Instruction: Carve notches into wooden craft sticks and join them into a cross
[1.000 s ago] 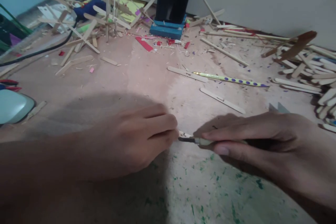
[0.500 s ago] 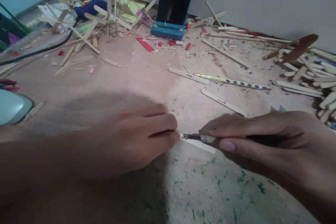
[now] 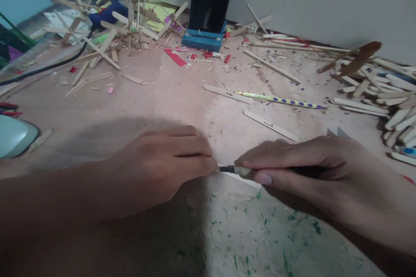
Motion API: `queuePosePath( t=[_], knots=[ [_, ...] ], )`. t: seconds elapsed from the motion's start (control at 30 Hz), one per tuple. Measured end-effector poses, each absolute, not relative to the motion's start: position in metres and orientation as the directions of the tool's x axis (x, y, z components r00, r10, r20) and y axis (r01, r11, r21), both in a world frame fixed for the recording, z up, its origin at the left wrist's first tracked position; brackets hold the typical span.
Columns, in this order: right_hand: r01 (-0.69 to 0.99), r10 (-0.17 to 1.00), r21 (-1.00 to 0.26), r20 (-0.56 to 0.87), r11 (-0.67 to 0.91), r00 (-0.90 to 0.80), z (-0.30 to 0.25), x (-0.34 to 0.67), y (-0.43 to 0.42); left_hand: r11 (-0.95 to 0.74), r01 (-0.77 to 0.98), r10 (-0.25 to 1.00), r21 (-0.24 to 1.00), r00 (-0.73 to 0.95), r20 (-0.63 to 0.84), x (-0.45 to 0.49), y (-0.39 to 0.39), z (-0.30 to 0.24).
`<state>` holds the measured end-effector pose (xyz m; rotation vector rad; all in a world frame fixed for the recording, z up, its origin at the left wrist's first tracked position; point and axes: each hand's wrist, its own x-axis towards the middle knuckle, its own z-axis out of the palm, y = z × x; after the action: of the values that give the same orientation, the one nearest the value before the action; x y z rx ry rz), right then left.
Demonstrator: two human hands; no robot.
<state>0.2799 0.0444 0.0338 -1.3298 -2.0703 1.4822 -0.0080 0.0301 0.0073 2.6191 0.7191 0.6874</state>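
Head view, right fingers (image 3: 286, 158) pinching slim tool (image 3: 231, 169); stick (image 3: 244, 180) pinned beneath curled left fingers (image 3: 195, 165)

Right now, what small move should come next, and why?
Perhaps ease the slim tool slightly right with the right hand: its dark tip shows almost no gap from the left hand, close to the pale stick's visible part.
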Motion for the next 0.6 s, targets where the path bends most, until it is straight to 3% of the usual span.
queuePosePath(
  t=[0.27,0.6],
  knots=[
    [0.478,0.783,-0.879,-0.290,0.011,-0.551,0.039,0.288,0.051,-0.811,0.372,0.553,0.453,0.740,0.383,-0.006,0.031,0.007],
    [0.528,0.815,-0.841,-0.218,0.123,-0.537,0.034,0.288,0.046,-0.814,0.372,0.543,0.445,0.759,0.358,-0.009,0.031,0.006]
  ],
)
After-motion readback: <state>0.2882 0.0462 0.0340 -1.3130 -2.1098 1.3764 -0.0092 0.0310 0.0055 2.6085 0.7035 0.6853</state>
